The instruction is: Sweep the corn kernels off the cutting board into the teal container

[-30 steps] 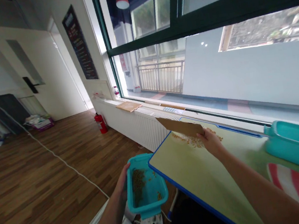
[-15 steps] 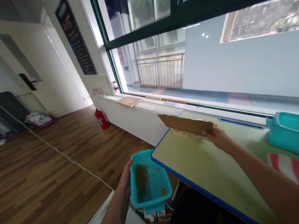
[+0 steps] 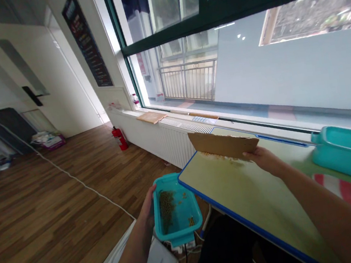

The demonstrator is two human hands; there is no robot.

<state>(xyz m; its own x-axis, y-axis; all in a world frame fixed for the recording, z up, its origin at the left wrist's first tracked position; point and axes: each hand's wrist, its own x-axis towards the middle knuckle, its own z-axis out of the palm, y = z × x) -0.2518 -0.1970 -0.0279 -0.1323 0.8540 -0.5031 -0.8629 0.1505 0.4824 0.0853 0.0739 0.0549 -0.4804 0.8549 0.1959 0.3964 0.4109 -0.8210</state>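
Observation:
My left hand (image 3: 148,208) grips the left wall of a small teal tub (image 3: 177,211), held just off the left edge of the green table (image 3: 253,207). Brownish-green grains lie inside the tub. My right hand (image 3: 265,159) holds a brown cardboard sheet (image 3: 223,144) on edge across the table's far corner. A thin line of grains (image 3: 220,157) shows along the sheet's lower edge; the rest is hidden behind the sheet.
A larger teal container (image 3: 350,156) sits at the table's right on a red-and-white striped cloth (image 3: 348,195). Beyond the table are a white radiator (image 3: 170,143) and the window sill. A red fire extinguisher (image 3: 120,138) and a white cable (image 3: 72,179) are on the wood floor.
My right hand has turned the cardboard more upright and moved it across the grains, now mostly hidden behind it. The tub in my left hand has stayed beside the table edge.

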